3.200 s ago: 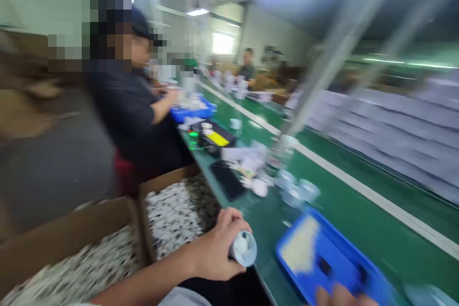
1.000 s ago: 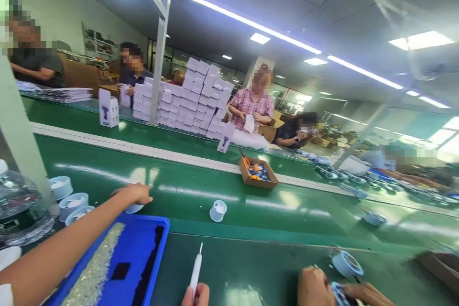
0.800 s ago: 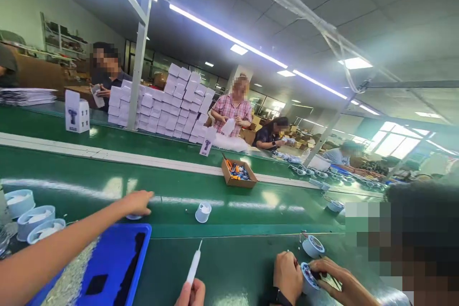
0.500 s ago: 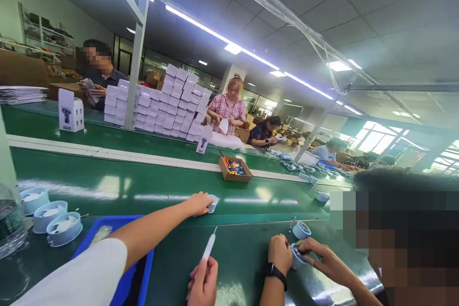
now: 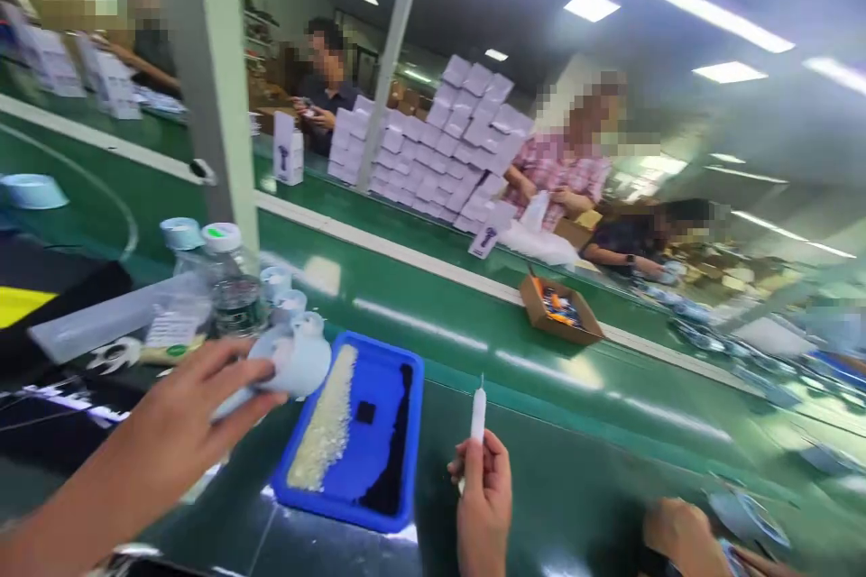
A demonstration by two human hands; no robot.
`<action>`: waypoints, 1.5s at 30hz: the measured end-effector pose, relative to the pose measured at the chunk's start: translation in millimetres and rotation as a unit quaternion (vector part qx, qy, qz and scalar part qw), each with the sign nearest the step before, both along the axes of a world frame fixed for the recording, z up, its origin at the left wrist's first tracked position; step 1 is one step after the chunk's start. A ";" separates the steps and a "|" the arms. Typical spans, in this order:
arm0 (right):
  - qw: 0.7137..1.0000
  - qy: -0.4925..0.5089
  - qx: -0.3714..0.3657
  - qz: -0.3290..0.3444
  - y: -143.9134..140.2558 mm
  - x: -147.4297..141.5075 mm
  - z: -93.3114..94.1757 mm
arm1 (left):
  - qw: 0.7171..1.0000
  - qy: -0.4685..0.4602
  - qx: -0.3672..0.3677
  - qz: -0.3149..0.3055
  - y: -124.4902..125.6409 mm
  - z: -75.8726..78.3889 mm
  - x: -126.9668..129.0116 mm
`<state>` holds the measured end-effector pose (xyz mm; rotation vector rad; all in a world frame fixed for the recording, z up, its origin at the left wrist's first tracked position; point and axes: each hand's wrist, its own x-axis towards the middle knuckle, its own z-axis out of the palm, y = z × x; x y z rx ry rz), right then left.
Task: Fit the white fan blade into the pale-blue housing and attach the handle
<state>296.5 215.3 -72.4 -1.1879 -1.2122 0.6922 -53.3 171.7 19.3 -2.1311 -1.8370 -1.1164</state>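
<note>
My left hand (image 5: pixel 179 419) holds a pale blue round plastic part (image 5: pixel 292 361), lifted above the left edge of a blue tray (image 5: pixel 396 437). The tray holds a strip of small pale pieces and a strip of dark pieces. My right hand (image 5: pixel 483 491) grips a slim white pen-like tool (image 5: pixel 477 419), tip pointing up, just right of the tray. Both hands hover over the dark green bench.
A clear bottle (image 5: pixel 230 284) and several pale blue parts (image 5: pixel 284 288) stand left of the tray. A green conveyor belt (image 5: pixel 406 288) carries a small cardboard box (image 5: pixel 558 311). A co-worker's hand (image 5: pixel 683 536) is at bottom right. People work behind stacked white boxes (image 5: pixel 453 144).
My left hand picked up a pale blue part from the belt and drew it back above the tray. The view swung left and down. My right hand kept the white tool.
</note>
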 end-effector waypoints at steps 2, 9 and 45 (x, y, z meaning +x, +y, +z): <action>0.999 0.026 -0.039 0.021 8.6 -47.0 -4.7 | 0.998 0.032 -0.048 0.036 -32.3 -37.7 -15.0; 0.987 0.112 -0.088 0.078 45.8 -106.7 43.1 | 0.978 0.151 -0.092 0.112 -25.0 -89.4 -5.6; 0.955 0.065 0.274 0.098 6.2 -108.0 69.7 | 0.668 -0.714 -0.188 -0.094 38.9 12.1 106.0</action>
